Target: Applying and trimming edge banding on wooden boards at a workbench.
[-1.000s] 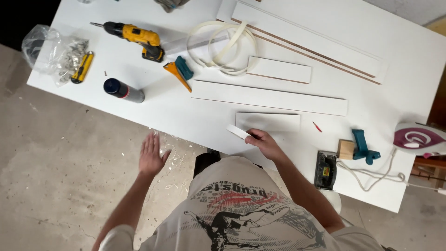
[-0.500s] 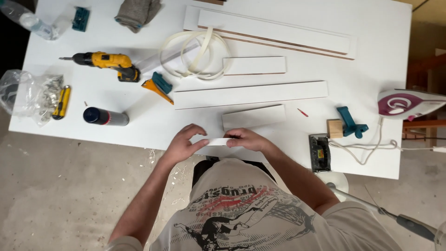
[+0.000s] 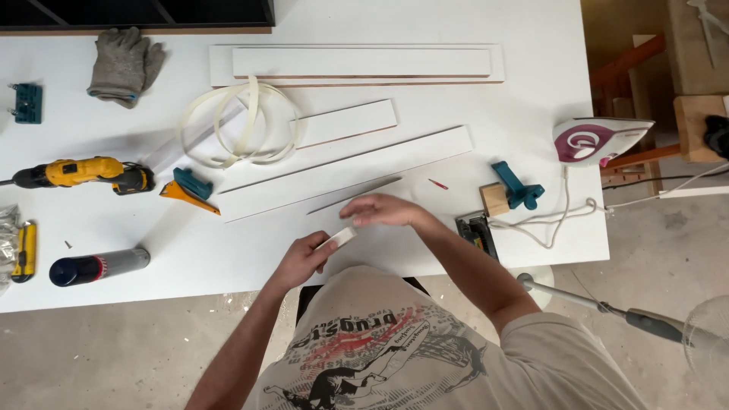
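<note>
Since half a second ago both our hands have lifted off the table edge. Our left hand (image 3: pixel 304 260) now pinches the white strip (image 3: pixel 339 237) between closed fingers, just below our right hand (image 3: pixel 377 209), whose fingers are loosely curled over its upper end. Whether they grip it, we cannot tell. Much of the strip is hidden; its long axis slants up-right. Beyond our fingertips lies a short white board (image 3: pixel 357 196), partly covered.
</note>
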